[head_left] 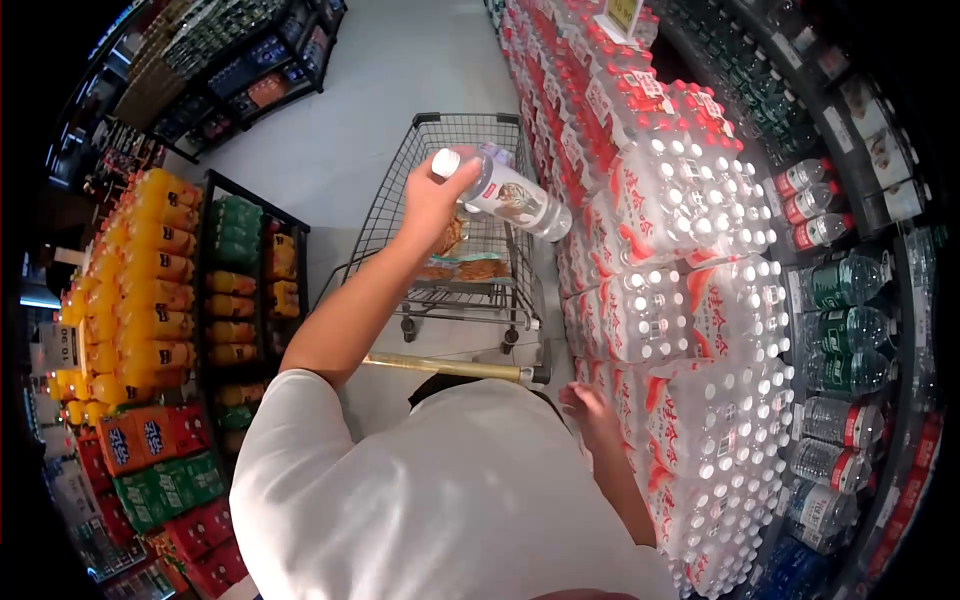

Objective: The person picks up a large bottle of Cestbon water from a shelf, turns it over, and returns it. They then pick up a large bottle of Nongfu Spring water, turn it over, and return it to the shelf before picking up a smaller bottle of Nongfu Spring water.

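My left hand [432, 205] is closed around the neck of a clear water bottle [520, 205], just below its white cap [447, 162]. The bottle tilts down to the right, its picture label facing up, over a wire shopping cart [385, 225]. Inside the cart lie bagged brown food packs [478, 268]; a purplish item behind the bottle is mostly hidden. Low on the right, my right hand [594, 415] hangs beside stacked water packs, past the end of the cart's yellow handle [450, 367]. Its fingers are loosely bent and a little apart, with nothing visible in them.
Shrink-wrapped water packs [640, 310] rise close along the right, with shelves of bottles [845, 340] beyond. On the left stand orange drink bottles [150, 290] and boxed drink cartons [170, 490]. Pale floor [395, 60] runs ahead between the displays, and a dark shelf unit [265, 75] stands at far left.
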`<action>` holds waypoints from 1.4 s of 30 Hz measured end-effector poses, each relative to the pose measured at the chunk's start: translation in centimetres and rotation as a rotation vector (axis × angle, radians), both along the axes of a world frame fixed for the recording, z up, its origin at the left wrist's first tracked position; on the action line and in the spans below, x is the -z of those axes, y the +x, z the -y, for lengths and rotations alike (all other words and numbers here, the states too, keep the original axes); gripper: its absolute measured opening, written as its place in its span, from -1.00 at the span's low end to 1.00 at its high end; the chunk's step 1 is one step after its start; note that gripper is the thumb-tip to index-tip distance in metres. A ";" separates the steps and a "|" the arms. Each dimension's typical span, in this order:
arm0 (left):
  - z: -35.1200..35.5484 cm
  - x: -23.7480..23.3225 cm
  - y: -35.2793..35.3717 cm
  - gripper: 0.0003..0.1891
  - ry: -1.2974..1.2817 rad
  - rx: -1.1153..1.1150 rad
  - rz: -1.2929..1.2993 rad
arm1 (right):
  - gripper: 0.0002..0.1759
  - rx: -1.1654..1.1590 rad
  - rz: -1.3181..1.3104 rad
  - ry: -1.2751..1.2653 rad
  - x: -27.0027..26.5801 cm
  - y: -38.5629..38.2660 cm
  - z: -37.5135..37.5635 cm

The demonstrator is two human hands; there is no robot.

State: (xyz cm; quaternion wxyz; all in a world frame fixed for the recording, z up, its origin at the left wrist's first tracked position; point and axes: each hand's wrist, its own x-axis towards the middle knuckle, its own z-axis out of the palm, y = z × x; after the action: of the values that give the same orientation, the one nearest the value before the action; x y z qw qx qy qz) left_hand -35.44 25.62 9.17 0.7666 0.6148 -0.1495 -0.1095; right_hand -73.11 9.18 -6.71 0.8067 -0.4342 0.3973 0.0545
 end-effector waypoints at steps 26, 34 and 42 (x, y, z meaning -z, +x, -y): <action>11.4 -2.2 -0.4 -0.31 -0.201 1.125 -0.510 | -0.32 0.117 0.459 -0.540 -16.5 19.1 -2.4; 10.4 0.7 -0.3 -0.23 -0.214 1.311 -0.426 | -0.09 0.218 0.388 -0.695 -16.5 19.5 -5.9; 10.2 12.8 13.3 -0.64 0.635 0.596 0.494 | -0.25 0.381 0.427 -0.285 -12.2 17.6 -4.9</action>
State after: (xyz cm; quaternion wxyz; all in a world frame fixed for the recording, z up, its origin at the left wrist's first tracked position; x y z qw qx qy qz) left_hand -22.14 15.37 -3.60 0.4187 0.7560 -0.4550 -0.2149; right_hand -55.54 14.04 5.49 0.7985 -0.4623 0.2968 -0.2462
